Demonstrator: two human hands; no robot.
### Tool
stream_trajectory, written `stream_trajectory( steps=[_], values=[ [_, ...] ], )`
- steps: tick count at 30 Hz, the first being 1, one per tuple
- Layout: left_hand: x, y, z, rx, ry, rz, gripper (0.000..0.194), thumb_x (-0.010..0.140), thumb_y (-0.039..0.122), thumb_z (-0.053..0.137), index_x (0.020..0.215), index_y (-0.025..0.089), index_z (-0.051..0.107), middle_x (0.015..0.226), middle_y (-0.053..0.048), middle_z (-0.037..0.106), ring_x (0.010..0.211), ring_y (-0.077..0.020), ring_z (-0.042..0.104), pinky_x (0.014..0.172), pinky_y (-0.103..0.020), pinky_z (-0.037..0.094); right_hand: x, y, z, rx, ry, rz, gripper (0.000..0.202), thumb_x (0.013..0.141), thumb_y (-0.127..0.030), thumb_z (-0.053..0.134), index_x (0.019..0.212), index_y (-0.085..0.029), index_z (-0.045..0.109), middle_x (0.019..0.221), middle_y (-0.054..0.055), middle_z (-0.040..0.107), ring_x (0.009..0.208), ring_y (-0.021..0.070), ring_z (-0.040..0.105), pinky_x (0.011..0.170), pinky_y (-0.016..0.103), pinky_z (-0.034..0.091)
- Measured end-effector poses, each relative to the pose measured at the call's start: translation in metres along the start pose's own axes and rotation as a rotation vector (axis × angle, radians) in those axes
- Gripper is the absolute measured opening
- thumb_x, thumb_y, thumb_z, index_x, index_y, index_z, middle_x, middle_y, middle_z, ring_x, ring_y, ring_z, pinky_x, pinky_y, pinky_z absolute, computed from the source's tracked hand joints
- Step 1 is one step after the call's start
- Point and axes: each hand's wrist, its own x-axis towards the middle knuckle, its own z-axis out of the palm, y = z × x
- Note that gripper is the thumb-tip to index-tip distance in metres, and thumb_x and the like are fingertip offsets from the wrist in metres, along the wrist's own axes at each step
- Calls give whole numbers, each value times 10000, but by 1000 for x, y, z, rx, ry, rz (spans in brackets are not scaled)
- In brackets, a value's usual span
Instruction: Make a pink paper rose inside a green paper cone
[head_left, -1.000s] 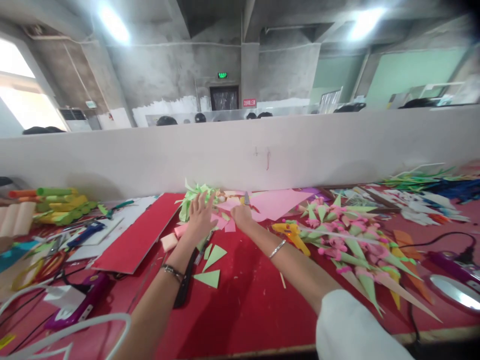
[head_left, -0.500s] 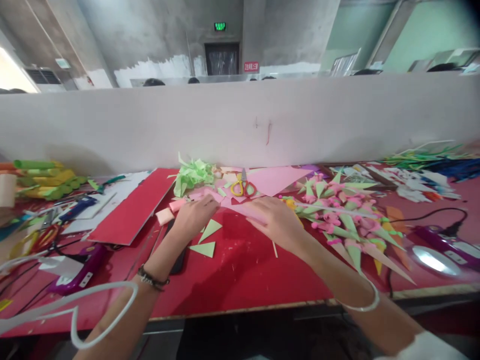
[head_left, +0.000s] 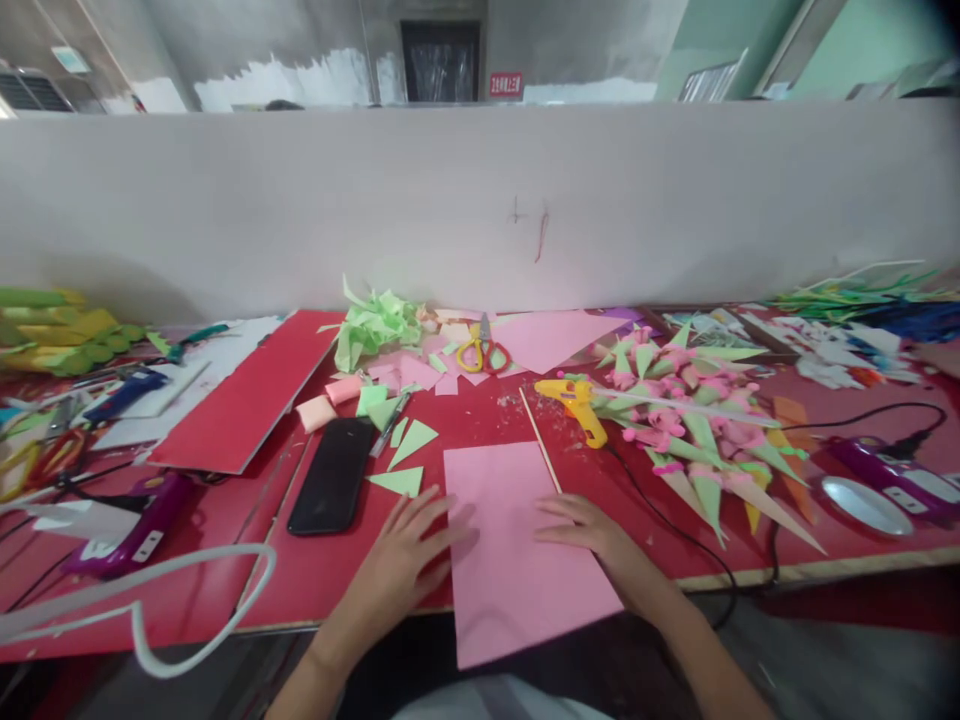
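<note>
A pink sheet of paper [head_left: 517,590] lies in front of me, its lower end reaching out past the table's near edge. My left hand [head_left: 412,550] is spread along the sheet's left side, fingertips on the paper. On the right side, my right hand [head_left: 600,540] rests with fingers stretched over the paper's edge. Neither hand is closed. A thin wooden stick [head_left: 538,440] runs up from behind the sheet's right edge. Left of the sheet are light green paper triangles [head_left: 414,442] and a black phone [head_left: 332,475].
A yellow glue gun [head_left: 576,402] lies beside a pile of pink and green paper cones [head_left: 690,420], its cord trailing to the near edge. Behind are scissors [head_left: 484,350], paper scraps [head_left: 379,325] and a partition [head_left: 337,210]. A red board [head_left: 244,395] lies left.
Both hands have come back toward me from the middle of the table, and the pink sheet now lies between them at the near edge. The view has tipped downward.
</note>
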Motion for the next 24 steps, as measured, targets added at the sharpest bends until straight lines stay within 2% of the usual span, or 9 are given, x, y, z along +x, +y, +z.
stream_trajectory(
  steps=[3, 5, 8, 10, 13, 17, 20, 22, 24],
  values=[
    [-11, 13, 3, 14, -96, 24, 468, 794, 192, 443, 1227, 354, 369, 1316, 31, 374, 1232, -196, 277, 1007, -456, 242, -3, 3, -2, 9, -97, -17, 307, 829, -268, 361, 971, -310, 630, 1173, 15, 538, 1150, 167, 403, 1005, 390, 248],
    [-14, 19, 1, -21, -112, 20, 489, 777, 224, 473, 1240, 332, 359, 1320, 27, 371, 1218, -188, 301, 1017, -431, 239, -2, 0, -7, 21, -139, -43, 318, 814, -288, 363, 1014, -287, 610, 1186, 24, 527, 1158, 170, 394, 1021, 401, 197],
    [-12, 24, 1, -106, -94, -4, 449, 774, 206, 471, 1201, 338, 416, 1287, 33, 416, 1185, -175, 349, 1005, -391, 277, 3, -5, -12, 55, -174, -152, 384, 735, -380, 468, 1075, -236, 574, 1197, 60, 515, 1152, 206, 399, 1021, 411, 171],
    [-8, 24, 3, -161, -38, -84, 388, 793, 188, 442, 1158, 319, 472, 1211, 12, 493, 1116, -166, 423, 956, -355, 346, 8, -6, -11, 86, -100, -134, 362, 742, -396, 472, 1026, -210, 599, 1123, 78, 568, 1096, 207, 453, 992, 392, 236],
    [-2, 22, 8, -238, 84, -203, 263, 807, 242, 436, 1017, 253, 593, 1033, -40, 600, 967, -179, 525, 844, -322, 433, 15, -5, -3, 82, 93, 45, 302, 803, -363, 413, 860, -173, 641, 933, 90, 641, 931, 191, 550, 859, 331, 382],
    [8, 21, 13, -334, 164, -360, 213, 794, 285, 457, 802, 217, 658, 910, -47, 638, 833, -182, 582, 725, -294, 477, 26, -3, 9, -72, 231, 150, 282, 790, -340, 426, 672, -146, 595, 706, 69, 624, 673, 173, 556, 630, 266, 419],
    [13, 20, 17, -347, 183, -552, 229, 757, 327, 499, 910, 184, 593, 880, -53, 631, 777, -188, 594, 659, -300, 493, 32, -4, 16, -260, 322, 182, 312, 787, -339, 415, 553, -156, 510, 534, 28, 539, 505, 136, 471, 500, 233, 337],
    [16, 19, 22, -324, 225, -640, 414, 728, 337, 527, 1097, 158, 463, 924, -66, 608, 739, -185, 593, 617, -306, 499, 35, -5, 20, -365, 357, 201, 330, 794, -346, 401, 531, -161, 478, 505, 18, 513, 472, 123, 444, 480, 228, 294],
    [17, 18, 27, -290, 278, -657, 590, 726, 324, 525, 1235, 137, 291, 1000, -93, 566, 711, -170, 587, 588, -295, 500, 38, -6, 21, -446, 358, 230, 329, 801, -348, 391, 543, -163, 480, 510, 19, 520, 473, 120, 453, 479, 225, 273]
  ],
)
